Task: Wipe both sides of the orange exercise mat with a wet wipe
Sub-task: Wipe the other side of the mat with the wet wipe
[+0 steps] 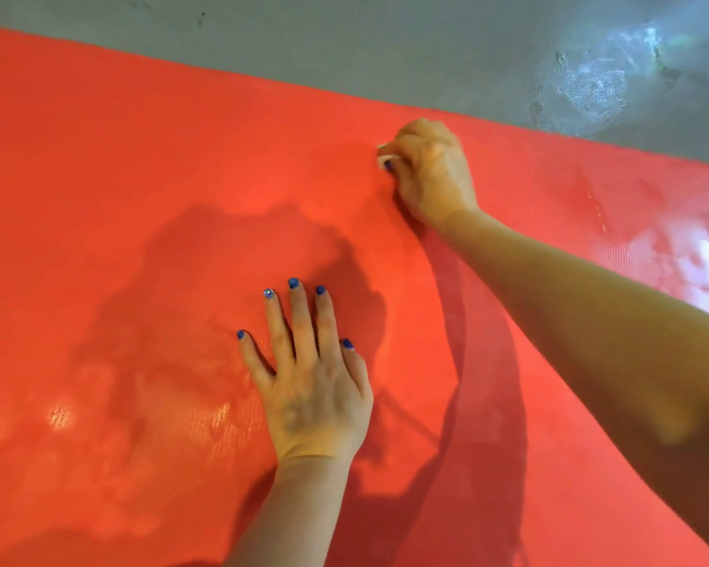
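Note:
The orange exercise mat [140, 198] lies flat and fills most of the view. My left hand [310, 378] rests flat on it near the middle, fingers straight and spread. Farther out, close to the mat's far edge, my right hand [428, 169] curls around a white wet wipe [385, 157] and holds it against the mat. Only a small white corner of the wipe shows past my fingers; the rest is hidden under the hand. Shiny damp patches show on the mat at the right and lower left.
Grey floor [385, 47] runs beyond the mat's far edge, with a glossy light reflection at the upper right [598, 75]. My shadow falls across the mat's middle.

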`<state>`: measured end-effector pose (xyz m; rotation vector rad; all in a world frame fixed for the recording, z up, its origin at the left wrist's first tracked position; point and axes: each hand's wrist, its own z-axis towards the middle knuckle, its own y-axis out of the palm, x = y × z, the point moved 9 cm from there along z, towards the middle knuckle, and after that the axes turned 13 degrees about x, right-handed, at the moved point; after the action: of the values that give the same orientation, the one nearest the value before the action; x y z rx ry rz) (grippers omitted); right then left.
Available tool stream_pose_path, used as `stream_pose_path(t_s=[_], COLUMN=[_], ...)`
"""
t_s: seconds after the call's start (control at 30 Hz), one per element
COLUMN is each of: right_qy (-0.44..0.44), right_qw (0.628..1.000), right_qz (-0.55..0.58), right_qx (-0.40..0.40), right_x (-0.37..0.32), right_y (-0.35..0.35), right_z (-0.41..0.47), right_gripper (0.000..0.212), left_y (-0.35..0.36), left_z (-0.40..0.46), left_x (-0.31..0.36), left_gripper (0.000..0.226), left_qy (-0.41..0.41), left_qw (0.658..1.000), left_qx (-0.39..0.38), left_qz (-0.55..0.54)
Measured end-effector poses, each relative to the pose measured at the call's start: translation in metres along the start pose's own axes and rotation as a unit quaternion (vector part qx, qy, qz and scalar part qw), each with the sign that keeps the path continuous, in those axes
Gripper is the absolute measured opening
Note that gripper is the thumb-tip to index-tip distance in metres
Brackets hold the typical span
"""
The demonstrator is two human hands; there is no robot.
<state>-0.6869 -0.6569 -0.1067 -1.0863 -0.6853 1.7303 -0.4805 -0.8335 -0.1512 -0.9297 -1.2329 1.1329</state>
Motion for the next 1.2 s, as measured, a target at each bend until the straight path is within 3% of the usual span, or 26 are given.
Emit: stream_pose_path(t_s=[0.1,0.17,0.23,0.33,0.43,0.5,0.63,0.8,0.87,1.07,1.2], right_qy=[0.182,0.249,0.23,0.115,0.053,0.073,0.243,0.262,0.244,0.06,0.08], right_qw=[0.978,0.96,0.968,0.993,0.998,0.996,0.957,0.953,0.96,0.994,0.992], right_qz=[-0.075,-0.102,-0.081,-0.008,-0.004,-0.049,-0.151,-0.14,-0.129,-0.084,-0.09], right_qx=[0.065,0.079,0.056,-0.012,-0.045,-0.021,0.039,0.061,0.052,0.03,0.036], right_x=[0.076,0.081,0.044,-0.01,-0.006,0.034,0.133,0.136,0.135,0.092,0.113], right_y=[-0.034,-0.028,-0.006,0.026,0.021,-0.002,-0.061,-0.052,-0.052,-0.063,-0.068], right_z=[0.006,0.007,0.016,0.03,0.034,0.036,0.021,0.012,0.007,-0.04,-0.026], right_gripper=[0.027,0.027,0.023,0.023,0.026,0.027,0.033,0.027,0.026,0.022,0.017], left_y=[0.0,0.0,-0.001,-0.001,-0.001,-0.001,-0.001,0.001,0.002,0.0,-0.003], left_z=[0.001,0.001,0.0,0.0,0.0,0.0,0.001,0.001,0.002,0.0,-0.001], left_x=[0.002,0.002,0.001,0.0,0.0,0.0,0.001,0.001,0.001,0.003,0.007], left_gripper=[0.064,0.064,0.064,0.063,0.063,0.063,0.064,0.064,0.064,0.062,0.061], left_qy=[0.002,0.004,0.003,0.002,0.006,0.007,0.009,0.002,0.004,0.039,0.06], left_qw=[1.0,1.0,1.0,1.0,1.0,1.0,1.0,1.0,1.0,0.999,0.997], left_qx=[0.002,-0.002,-0.003,0.002,0.0,0.001,-0.001,-0.006,-0.001,0.015,0.028], left_qz=[-0.001,0.002,0.003,0.003,0.005,0.003,0.002,-0.002,-0.003,-0.016,-0.029])
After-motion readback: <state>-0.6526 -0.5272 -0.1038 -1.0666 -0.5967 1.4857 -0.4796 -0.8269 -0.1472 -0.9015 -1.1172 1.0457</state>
